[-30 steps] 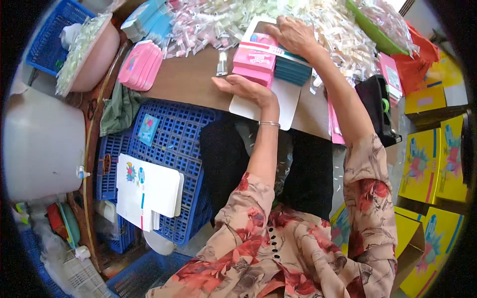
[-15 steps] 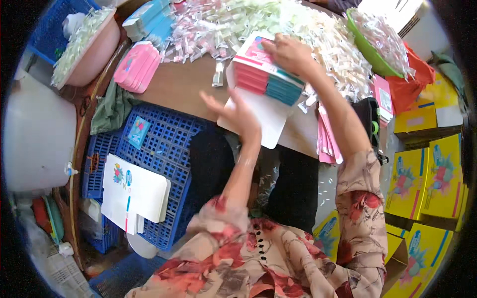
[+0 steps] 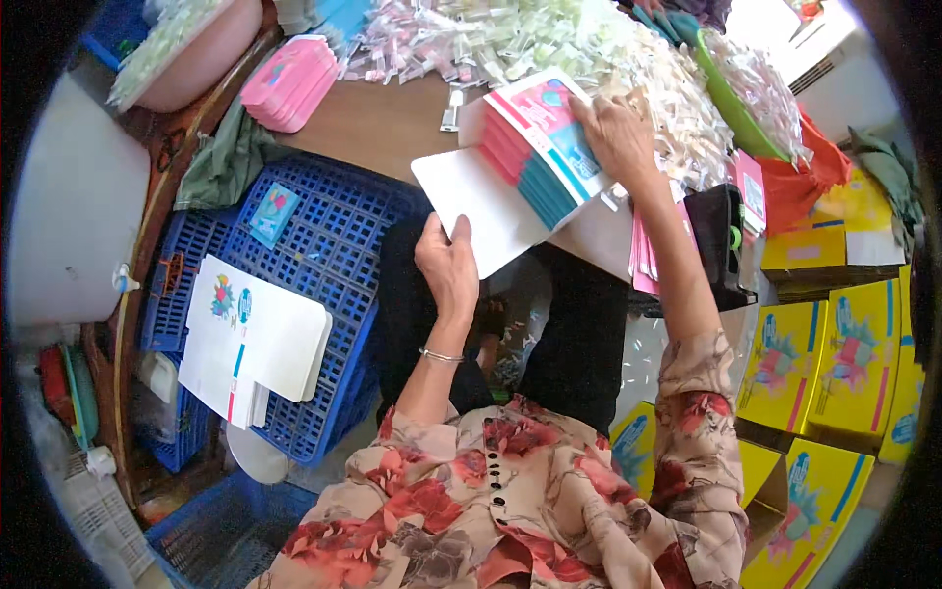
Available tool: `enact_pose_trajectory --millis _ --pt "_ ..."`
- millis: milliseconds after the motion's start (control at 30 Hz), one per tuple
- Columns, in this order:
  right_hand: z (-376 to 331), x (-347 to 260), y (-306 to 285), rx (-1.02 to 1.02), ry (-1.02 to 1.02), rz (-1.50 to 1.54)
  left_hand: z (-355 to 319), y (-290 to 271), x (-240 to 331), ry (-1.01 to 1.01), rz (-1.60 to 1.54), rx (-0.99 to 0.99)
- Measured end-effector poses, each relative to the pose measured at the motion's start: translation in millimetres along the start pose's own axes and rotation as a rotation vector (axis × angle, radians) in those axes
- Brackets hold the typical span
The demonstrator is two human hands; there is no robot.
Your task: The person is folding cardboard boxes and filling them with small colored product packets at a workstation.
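Observation:
A printed cardboard box (image 3: 486,214) rests at the table's near edge with its white flap folded out toward me. Inside it stand rows of pink packets (image 3: 502,147) and teal packets (image 3: 548,193). My left hand (image 3: 447,263) pinches the near left edge of the flap between thumb and fingers. On the box's far right side, my right hand (image 3: 618,139) grips the printed panel, thumb on its face; the fingers behind are partly hidden.
Small clear sachets (image 3: 549,39) cover the back of the table. Pink packets (image 3: 291,83) are stacked at the left. Flat white cartons (image 3: 257,339) lie on a blue crate (image 3: 334,231). A green basin (image 3: 731,88) stands back right, yellow boxes (image 3: 785,365) below.
My left hand, spread beside the box before, has closed on the flap's edge. The box has turned and tilted slightly, and my right hand has shifted right along its panel.

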State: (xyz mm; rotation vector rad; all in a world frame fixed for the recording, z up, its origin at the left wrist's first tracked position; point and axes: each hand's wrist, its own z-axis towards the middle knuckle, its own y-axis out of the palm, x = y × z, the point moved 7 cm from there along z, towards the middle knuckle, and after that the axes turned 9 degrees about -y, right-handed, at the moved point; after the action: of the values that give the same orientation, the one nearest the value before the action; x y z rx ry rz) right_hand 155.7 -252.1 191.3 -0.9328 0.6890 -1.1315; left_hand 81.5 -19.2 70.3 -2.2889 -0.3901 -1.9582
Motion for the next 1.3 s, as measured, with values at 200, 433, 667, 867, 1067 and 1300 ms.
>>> enact_pose_trajectory --millis 200,433,667,867,1067,1300 --pt "-37.8 6.0 -7.4 -0.02 0.508 0.19 2.8 20.8 69.9 0.307 0.303 -0.065" --pt "-39.2 26.7 -19.5 0.485 0.629 0.75 33.2 66.1 227.0 0.933 0.651 0.004" --pt "-87.5 23.7 86.3 0.301 0.386 0.738 44.4 132.3 247.5 1.246 1.024 -0.353" --pt "-85.3 -25.7 -27.3 0.327 0.387 0.381 62.2 101.0 213.8 1.074 1.212 -0.456" --pt "-14.7 -29.5 -49.2 0.178 -0.261 0.15 82.6 37.1 123.5 0.57 0.048 -0.528" --pt "18.3 -39.3 20.0 -0.37 -0.085 0.053 62.7 67.3 71.5 0.307 -0.161 -0.536"
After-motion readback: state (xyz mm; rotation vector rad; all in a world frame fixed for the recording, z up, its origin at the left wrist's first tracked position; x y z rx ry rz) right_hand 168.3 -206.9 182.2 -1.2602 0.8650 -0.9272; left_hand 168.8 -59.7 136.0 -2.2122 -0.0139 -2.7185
